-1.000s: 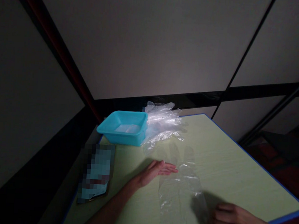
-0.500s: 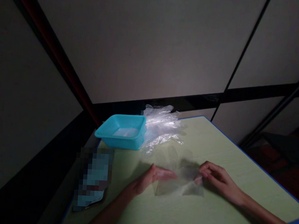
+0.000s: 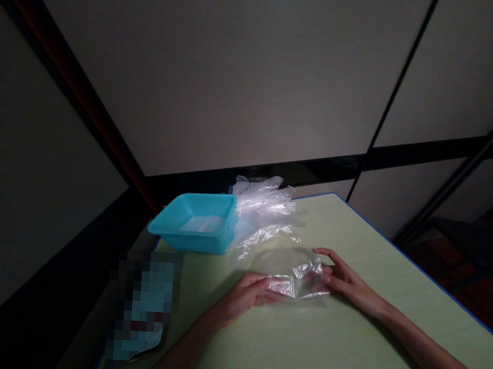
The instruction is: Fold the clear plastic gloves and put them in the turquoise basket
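Observation:
A clear disposable plastic glove [image 3: 293,287] is stretched low over the table between my two hands, partly folded over itself. My left hand [image 3: 246,294] grips its left side, with the fingertips showing through the film. At the right side, my right hand [image 3: 347,282] pinches the glove between thumb and fingers, its index finger reaching along the upper edge. Beyond my hands lies a shiny pile of similar clear gloves [image 3: 265,211]. Against that pile stands a turquoise plastic basket [image 3: 201,243] with a whitish, see-through item [image 3: 203,223] inside.
The pale green table [image 3: 257,352] has a blue edge. A blurred-out flat object [image 3: 149,306] rests near its left edge. Behind the table rise light panels [image 3: 252,84] with a dark band. A dark piece of furniture [image 3: 468,248] is at the far right.
The glove, spread flatter before with its fingers showing, is now folded and bunched between my hands. My right hand has shifted slightly up; my left fingers now close on the film.

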### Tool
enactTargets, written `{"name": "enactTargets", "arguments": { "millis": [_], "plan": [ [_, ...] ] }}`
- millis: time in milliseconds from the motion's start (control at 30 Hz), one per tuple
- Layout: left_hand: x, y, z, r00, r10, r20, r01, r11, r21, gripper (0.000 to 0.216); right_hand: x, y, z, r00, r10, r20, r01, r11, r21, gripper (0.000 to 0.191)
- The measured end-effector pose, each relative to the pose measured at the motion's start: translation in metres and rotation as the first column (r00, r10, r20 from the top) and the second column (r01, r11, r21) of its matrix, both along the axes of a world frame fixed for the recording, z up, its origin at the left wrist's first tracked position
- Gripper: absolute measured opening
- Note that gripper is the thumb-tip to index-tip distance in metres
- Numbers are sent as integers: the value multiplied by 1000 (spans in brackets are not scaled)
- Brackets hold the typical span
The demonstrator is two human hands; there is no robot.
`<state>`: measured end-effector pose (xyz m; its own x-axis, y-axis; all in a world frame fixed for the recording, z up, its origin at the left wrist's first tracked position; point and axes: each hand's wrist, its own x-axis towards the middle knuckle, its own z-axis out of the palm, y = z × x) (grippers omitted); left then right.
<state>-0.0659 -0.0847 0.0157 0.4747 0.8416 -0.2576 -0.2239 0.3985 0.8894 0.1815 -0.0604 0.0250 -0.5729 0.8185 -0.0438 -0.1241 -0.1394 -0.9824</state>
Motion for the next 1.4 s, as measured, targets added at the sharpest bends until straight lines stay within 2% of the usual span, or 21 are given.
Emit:
{"name": "enactTargets", "arguments": {
  "millis": [100, 167, 400, 567, 700, 900, 1000, 1167, 1300, 1400],
  "plan": [
    [0, 2, 3, 1000, 9, 4, -9, 999, -36, 41, -2, -2, -1, 998, 65, 23, -67, 996, 62, 67],
    [0, 3, 5, 1000, 3, 13, -3, 998, -57, 40, -3, -2, -4, 995, 85, 41, -88, 993, 80, 73],
    [-2, 3, 4, 998, 16, 55, -7, 986, -167, 30, -1, -3, -10, 991, 78, 108, -91, 989, 119, 67],
    [-3, 1, 5, 997, -19, 78, 38, 969, -245, 31, 0, -4, -8, 989, 95, 118, -101, 994, 47, 69],
    [-3, 0, 6, 997, 7, 79, 11, 972, -233, 27, -5, -7, -2, 989, 146, 33, -146, 989, 2, 73],
    [-4, -1, 4, 996, 3, 84, 18, 970, -244, 26, -5, -8, -4, 985, 172, -1, -172, 984, -53, 76],
    [-5, 0, 4, 993, -17, 113, 47, 963, -267, 26, -2, -6, -5, 994, 104, 18, -102, 990, -97, 75],
    [-10, 3, 6, 990, -12, 139, 49, 962, -269, 26, -2, 1, -6, 981, -161, 107, 167, 984, -57, 77],
    [-14, 2, 12, 995, -10, 102, 34, 971, -237, 32, -7, 2, -7, 956, -225, 190, 216, 974, 65, 73],
    [-16, 1, 19, 1000, 17, 7, -15, 972, -237, 49, -9, 3, -6, 949, -241, 203, 231, 970, 72, 68]
  ]
}}
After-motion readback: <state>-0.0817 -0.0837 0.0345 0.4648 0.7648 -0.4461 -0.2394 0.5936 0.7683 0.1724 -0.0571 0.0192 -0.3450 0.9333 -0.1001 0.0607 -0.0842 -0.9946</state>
